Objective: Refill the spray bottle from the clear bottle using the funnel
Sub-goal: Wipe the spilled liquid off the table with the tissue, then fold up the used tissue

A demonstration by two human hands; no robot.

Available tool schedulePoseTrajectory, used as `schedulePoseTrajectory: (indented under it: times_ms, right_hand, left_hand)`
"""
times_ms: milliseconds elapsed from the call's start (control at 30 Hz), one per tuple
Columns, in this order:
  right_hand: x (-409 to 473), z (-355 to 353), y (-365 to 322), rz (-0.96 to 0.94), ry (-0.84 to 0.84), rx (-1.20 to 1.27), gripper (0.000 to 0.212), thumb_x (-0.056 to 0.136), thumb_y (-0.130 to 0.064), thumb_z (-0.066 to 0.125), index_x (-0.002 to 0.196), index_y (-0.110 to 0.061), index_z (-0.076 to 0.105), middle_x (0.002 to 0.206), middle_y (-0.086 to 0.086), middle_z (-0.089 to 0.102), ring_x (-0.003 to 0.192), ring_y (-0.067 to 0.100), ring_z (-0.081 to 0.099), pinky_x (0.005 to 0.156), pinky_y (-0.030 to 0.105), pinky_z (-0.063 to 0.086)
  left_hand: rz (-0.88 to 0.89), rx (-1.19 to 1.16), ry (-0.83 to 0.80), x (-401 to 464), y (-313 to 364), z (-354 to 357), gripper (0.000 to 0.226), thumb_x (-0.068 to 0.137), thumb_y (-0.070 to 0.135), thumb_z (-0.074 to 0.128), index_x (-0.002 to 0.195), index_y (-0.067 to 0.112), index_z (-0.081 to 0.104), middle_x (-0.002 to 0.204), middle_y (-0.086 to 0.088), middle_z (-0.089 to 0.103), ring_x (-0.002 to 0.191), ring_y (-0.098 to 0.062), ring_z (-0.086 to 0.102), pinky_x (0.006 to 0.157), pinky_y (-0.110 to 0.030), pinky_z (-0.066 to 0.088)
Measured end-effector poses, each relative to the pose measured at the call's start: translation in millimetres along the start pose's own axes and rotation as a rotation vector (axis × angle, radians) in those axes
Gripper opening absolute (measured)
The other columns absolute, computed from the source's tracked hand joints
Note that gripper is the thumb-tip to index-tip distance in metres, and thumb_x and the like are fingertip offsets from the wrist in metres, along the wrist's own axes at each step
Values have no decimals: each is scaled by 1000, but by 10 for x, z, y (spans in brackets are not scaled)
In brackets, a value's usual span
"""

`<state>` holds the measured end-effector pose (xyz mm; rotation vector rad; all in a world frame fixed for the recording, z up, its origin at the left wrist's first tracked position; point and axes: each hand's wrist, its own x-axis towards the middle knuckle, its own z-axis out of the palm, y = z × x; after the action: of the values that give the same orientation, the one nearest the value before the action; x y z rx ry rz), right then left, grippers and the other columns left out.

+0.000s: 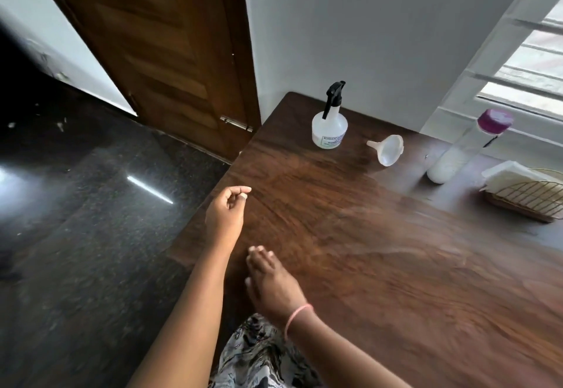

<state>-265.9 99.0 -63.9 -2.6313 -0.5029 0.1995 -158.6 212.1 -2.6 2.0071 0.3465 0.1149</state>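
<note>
A white spray bottle (329, 127) with a black trigger head stands upright at the far left corner of the dark wooden table (380, 235). To its right a white funnel (388, 149) lies on its side. Further right stands a tall clear bottle (460, 151) with a purple cap. My left hand (227, 209) hovers over the table's left edge with loosely curled fingers and holds nothing. My right hand (269, 282) is low over the near left part of the table, fingers extended, empty. Both hands are far from the bottles.
A gold wire holder with white napkins (524, 191) sits at the table's right edge. A white wall and a barred window lie behind the table. A brown wooden door (170, 52) and dark polished floor (85, 205) are to the left.
</note>
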Motion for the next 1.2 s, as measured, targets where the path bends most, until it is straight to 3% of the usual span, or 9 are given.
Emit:
schedulePoseTrajectory:
  times_ms: [200,333,500,633,767,900,1033,1100,1200]
  right_hand:
    - [-335,40,360,-201,30,-159,41,94,-28,43,129,-15,59,139,0,53,130,18,48,113,31,27]
    - [-779,-387,1242,212,210,-174,43,93,-28,38,124,-10,62,134,7,57,125,25,52,113,23,23]
    - [-1820,-817,2136,758,429,-142,34,90,-1,55,123,1,61,138,13,53,131,28,47,106,39,39]
    - [-2478,-762,2142,672,324,-219,56,61,22,67,112,-2,69,125,13,63,115,30,61,86,39,53]
    - [-2757,-732,1923,542,345,-290,36,54,7,75,83,-13,75,97,2,73,86,20,72,55,25,57]
    - [-2957,-624,1765,574,361,-205,20,57,-8,70,69,-24,69,82,-11,68,74,8,68,49,17,52]
    - [-3062,-698,1749,805,656,387,41,53,15,74,56,-26,69,67,-14,71,64,2,66,58,9,48]
    - [-3055,-924,1781,994,937,1026,38,65,21,68,61,-16,73,66,3,73,62,13,67,56,10,50]
    - [-3166,-1391,1996,944,1166,1855,26,79,22,53,87,-1,62,63,16,70,53,20,68,50,23,56]
  left_hand:
    - [-12,-2,-4,-175,-40,37,17,89,21,56,93,29,70,93,9,70,73,-11,59,68,-30,48]
    - [-31,-27,-36,-339,51,145,16,89,23,57,89,33,69,66,8,59,48,-8,40,48,-25,33]
    - [35,-121,-93,-662,328,387,15,89,12,57,90,20,70,75,10,62,52,-3,46,51,-13,35]
    - [91,-182,-207,-1024,537,791,16,87,3,57,87,12,70,70,6,61,46,1,44,50,-14,34]
    - [154,-184,-353,-1473,749,1228,15,86,-1,56,87,7,69,67,5,58,49,8,49,51,-9,34]
    - [226,-128,-593,-1958,874,1717,18,87,4,58,84,19,67,60,12,51,47,8,45,50,-10,32]
    - [256,-66,-787,-2441,1027,2217,20,86,15,61,77,33,65,66,13,59,52,8,49,56,-11,36]
    - [288,-31,-892,-2650,1115,2422,15,85,19,62,81,32,68,70,12,63,56,8,51,60,-10,40]
    - [316,-8,-1046,-2928,1272,2740,16,79,19,66,92,25,73,79,8,69,62,5,55,64,-9,44]
